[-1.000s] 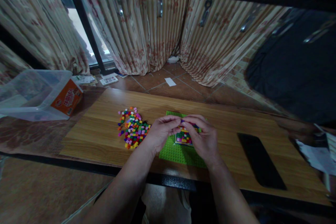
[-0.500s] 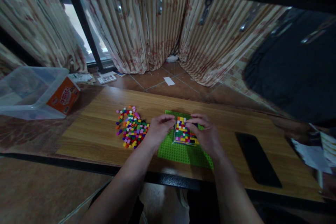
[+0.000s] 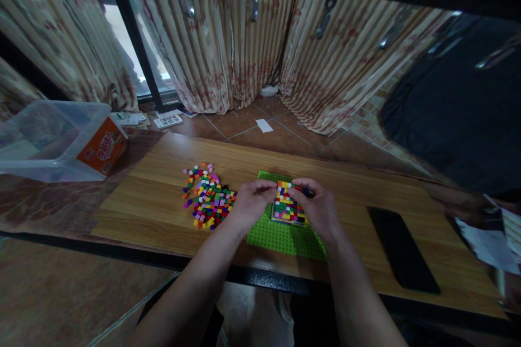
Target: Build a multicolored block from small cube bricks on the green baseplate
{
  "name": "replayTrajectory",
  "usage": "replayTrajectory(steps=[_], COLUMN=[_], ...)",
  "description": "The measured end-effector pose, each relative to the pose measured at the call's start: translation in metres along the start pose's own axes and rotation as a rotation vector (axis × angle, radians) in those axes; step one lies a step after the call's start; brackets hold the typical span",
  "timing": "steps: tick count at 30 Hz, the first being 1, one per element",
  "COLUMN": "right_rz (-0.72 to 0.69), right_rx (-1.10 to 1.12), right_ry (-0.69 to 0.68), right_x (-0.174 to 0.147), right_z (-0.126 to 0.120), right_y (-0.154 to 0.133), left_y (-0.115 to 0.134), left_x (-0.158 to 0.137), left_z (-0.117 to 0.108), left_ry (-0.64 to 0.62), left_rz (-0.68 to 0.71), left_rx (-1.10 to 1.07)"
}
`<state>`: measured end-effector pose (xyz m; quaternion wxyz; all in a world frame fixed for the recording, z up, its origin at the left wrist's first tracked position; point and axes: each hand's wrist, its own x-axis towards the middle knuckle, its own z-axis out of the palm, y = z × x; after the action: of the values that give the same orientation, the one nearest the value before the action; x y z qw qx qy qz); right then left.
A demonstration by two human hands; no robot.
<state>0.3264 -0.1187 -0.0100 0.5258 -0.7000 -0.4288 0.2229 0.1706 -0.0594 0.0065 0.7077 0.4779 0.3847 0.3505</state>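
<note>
Parted since earlier frame: left hand, right hand, flanking brick build above green baseplate; either grip: cannot tell.

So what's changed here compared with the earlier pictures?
The left hand and right hand, fingertips together a second ago, have parted sideways, uncovering more of the multicoloured build; whether either let go of anything is unclear. The green baseplate, loose bricks and clear bin stayed put.
</note>
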Motion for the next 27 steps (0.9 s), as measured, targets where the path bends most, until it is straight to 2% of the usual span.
replayTrajectory(steps=[4,10,14,17,19,20,22,24,27], right_rz=[0.072,0.054,0.046,0.083,0.104,0.104,0.075,0.044,0.046], right_rx=[0.060,0.055,0.048,0.063,0.066,0.064,0.054,0.053,0.065], right_ry=[-0.033,-0.057,-0.065,-0.083,-0.093,-0.091,-0.058,-0.006,0.057], right_x=[0.001,0.003,0.003,0.002,0.000,0.000,-0.001,0.000,0.001], right_z=[0.000,-0.001,-0.002,-0.003,-0.004,-0.004,-0.005,-0.005,-0.007], right_y=[0.000,-0.001,0.002,0.004,0.005,0.005,0.005,0.004,0.002], left_y=[-0.004,-0.012,-0.015,-0.007,0.003,0.010,0.020,0.027,0.027], left_x=[0.001,0.001,0.003,0.006,0.007,0.006,0.005,0.003,0.000], left_z=[0.000,0.001,-0.001,-0.014,-0.028,-0.037,-0.053,-0.066,-0.074], left_ry=[0.005,0.007,-0.010,0.019,0.121,0.191,0.274,0.323,0.347], left_rz=[-0.003,0.030,0.101,0.200,0.253,0.252,0.227,0.145,0.148], left_rx=[0.016,0.043,0.143,0.417,0.727,0.911,1.032,1.307,1.521])
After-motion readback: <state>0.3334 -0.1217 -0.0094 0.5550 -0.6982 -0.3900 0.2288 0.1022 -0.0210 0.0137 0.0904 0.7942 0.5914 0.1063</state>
